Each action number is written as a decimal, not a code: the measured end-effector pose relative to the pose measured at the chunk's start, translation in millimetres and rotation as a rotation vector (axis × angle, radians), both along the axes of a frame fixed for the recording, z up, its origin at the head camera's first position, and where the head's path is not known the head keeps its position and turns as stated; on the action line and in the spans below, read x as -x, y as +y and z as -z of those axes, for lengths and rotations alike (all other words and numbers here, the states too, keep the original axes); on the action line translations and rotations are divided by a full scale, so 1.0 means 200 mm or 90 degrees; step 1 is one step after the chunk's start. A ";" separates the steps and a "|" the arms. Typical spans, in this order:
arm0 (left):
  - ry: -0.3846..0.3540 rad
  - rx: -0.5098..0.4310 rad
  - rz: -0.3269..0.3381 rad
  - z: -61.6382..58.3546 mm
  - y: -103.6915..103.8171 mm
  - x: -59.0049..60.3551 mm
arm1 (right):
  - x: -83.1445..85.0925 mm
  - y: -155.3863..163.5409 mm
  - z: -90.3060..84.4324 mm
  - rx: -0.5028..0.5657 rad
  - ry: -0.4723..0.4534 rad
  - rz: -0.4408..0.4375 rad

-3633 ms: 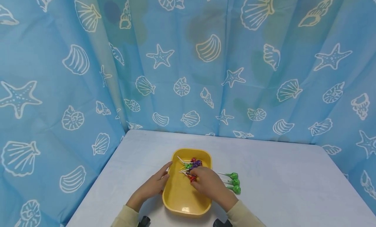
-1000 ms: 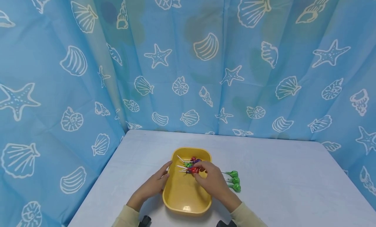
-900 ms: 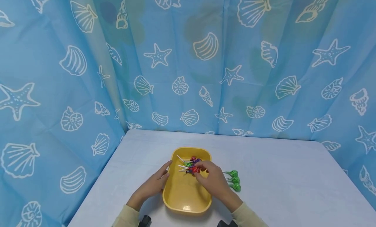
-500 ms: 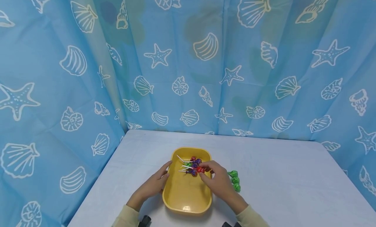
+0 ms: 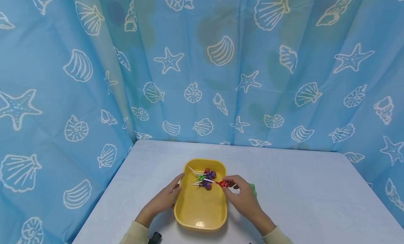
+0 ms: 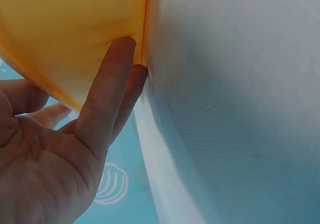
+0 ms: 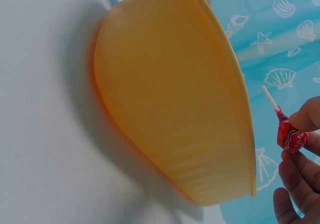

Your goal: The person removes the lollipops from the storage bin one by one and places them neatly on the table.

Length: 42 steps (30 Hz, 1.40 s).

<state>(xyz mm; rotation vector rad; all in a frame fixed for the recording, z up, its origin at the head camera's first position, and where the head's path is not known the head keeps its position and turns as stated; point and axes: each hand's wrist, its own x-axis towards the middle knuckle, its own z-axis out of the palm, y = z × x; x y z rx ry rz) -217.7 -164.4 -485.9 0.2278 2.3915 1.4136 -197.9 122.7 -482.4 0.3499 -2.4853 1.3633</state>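
Note:
My right hand (image 5: 244, 196) pinches a red-wrapped lollipop (image 5: 224, 184) by its candy end, over the right rim of the yellow tub (image 5: 202, 209). The lollipop's white stick points left over the tub. In the right wrist view the lollipop (image 7: 291, 135) sits between thumb and fingertips, above the rim. My left hand (image 5: 164, 200) rests against the tub's left side; the left wrist view has its fairly straight fingers (image 6: 107, 92) against the outer wall. Inside the tub, toward its far end, lies a small pile of lollipops (image 5: 206, 185) with purple, red and green wrappers.
Green-wrapped lollipops (image 5: 254, 190) lie on the white table (image 5: 300, 195) to the right of the tub, mostly hidden behind my right hand. A blue curtain (image 5: 202, 79) with shell prints hangs behind the table and along its left side.
The right hand has lifted the red lollipop from the pile and moved right to the tub's rim, now covering most of the green ones. The left hand has stayed by the tub.

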 end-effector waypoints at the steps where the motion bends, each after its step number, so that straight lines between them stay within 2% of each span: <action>1: 0.000 0.003 -0.001 0.00 0.00 0.00 | 0.00 0.01 0.00 -0.002 -0.003 0.003; 6: -0.002 0.003 -0.001 0.00 0.00 0.00 | -0.01 0.05 0.01 -0.020 -0.009 0.026; 15: -0.003 0.007 -0.008 0.01 0.00 0.00 | -0.04 0.11 0.03 -0.011 -0.010 0.053; 26: 0.005 -0.005 0.003 0.00 0.00 -0.01 | -0.06 0.20 0.05 -0.052 -0.024 0.098; 34: 0.003 -0.008 0.004 0.01 -0.01 0.00 | -0.08 0.22 0.05 -0.056 -0.011 0.099; 42: 0.000 -0.009 0.003 0.00 -0.01 0.00 | -0.10 0.28 0.10 -0.073 0.002 0.092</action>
